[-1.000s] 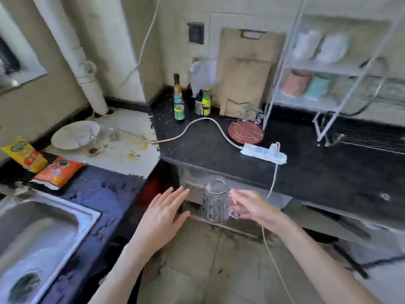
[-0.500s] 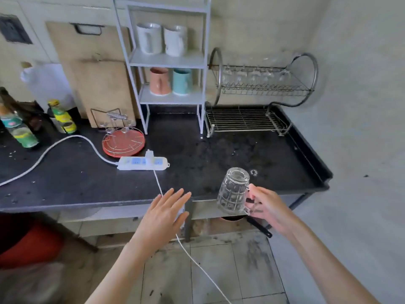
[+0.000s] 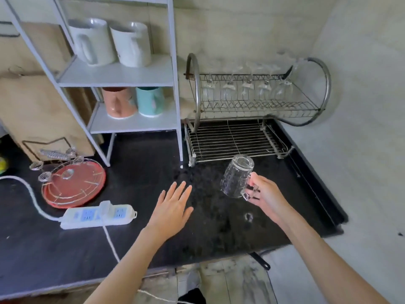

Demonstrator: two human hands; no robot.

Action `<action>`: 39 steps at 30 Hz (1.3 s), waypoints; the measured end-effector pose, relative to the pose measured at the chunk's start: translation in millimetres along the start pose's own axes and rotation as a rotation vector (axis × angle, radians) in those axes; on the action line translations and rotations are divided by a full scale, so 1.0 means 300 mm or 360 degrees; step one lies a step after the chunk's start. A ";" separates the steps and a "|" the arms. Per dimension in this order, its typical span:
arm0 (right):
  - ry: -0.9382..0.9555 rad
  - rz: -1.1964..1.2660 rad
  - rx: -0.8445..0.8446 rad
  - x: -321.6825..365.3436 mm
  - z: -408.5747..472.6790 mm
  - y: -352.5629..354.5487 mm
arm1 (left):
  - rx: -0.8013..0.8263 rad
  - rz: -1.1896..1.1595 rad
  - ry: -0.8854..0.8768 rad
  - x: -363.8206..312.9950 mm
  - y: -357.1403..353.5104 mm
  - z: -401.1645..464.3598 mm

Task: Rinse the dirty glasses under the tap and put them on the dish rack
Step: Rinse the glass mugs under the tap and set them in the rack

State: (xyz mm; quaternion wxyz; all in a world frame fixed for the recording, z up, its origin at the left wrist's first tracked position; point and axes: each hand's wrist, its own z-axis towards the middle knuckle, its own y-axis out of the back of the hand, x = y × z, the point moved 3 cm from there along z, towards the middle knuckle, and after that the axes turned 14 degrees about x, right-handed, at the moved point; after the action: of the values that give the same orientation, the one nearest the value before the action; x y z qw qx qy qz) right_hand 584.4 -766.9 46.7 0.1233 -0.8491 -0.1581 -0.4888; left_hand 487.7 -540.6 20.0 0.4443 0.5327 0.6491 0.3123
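- Head view, R hand: fingers curling round the handle of a clear glass mug, gripping it. Mug is hanging in the air, tipped, base pointing up and away, mouth down toward the hand — not touching the counter.
- Mug is sitting over the black countertop, just in front of the lower tier of the wire dish rack.
- L hand: fingers straight and slightly spread, palm down, holding nothing. Can't tell if it's resting on the counter or hovering just above.
- Dish rack is standing at the back right corner, w/ a row of stemmed glasses hanging upside down in the upper tier; lower tier is showing bare wire.
- Left of the rack, a white shelf unit is carrying two white mugs on top, plus a pink cup and a teal cup below.
- Further left on the counter — a red round tray w/ small glass pieces by its rim, and a white power strip lying near the L hand, its cord trailing off the front edge.
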 end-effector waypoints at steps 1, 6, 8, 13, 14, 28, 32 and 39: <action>-0.0001 -0.0008 0.0005 0.037 0.058 -0.009 | 0.0014 0.0022 0.0012 0.008 0.019 0.060; 0.0013 -0.0102 0.0024 0.147 0.351 -0.046 | 0.0112 0.0085 0.0075 0.037 0.106 0.298; -0.0006 -0.0141 0.0068 0.173 0.447 -0.069 | 0.0180 0.0083 0.0110 0.048 0.120 0.362; -0.0041 -0.0207 0.0213 0.183 0.598 -0.121 | 0.0296 0.0083 0.0144 0.059 0.109 0.445; -0.0041 -0.0257 0.0242 0.178 0.614 -0.126 | 0.0307 0.0081 0.0147 0.061 0.106 0.451; -0.0070 -0.0570 0.0492 0.146 0.692 -0.123 | 0.0373 -0.0014 0.0260 0.039 0.108 0.465; -0.0025 -0.0825 0.0504 0.177 0.662 -0.109 | 0.0399 -0.0036 0.0297 0.024 0.123 0.462; 0.0274 -0.1600 0.0570 0.211 0.502 -0.078 | 0.0021 -0.0152 0.0412 -0.077 0.164 0.322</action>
State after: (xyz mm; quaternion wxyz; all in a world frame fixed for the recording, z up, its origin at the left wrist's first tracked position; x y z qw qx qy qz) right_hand 724.4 -681.1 28.8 0.0296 -0.5912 -0.6151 -0.5208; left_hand 596.8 -557.7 29.2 0.3676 0.4594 0.7277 0.3525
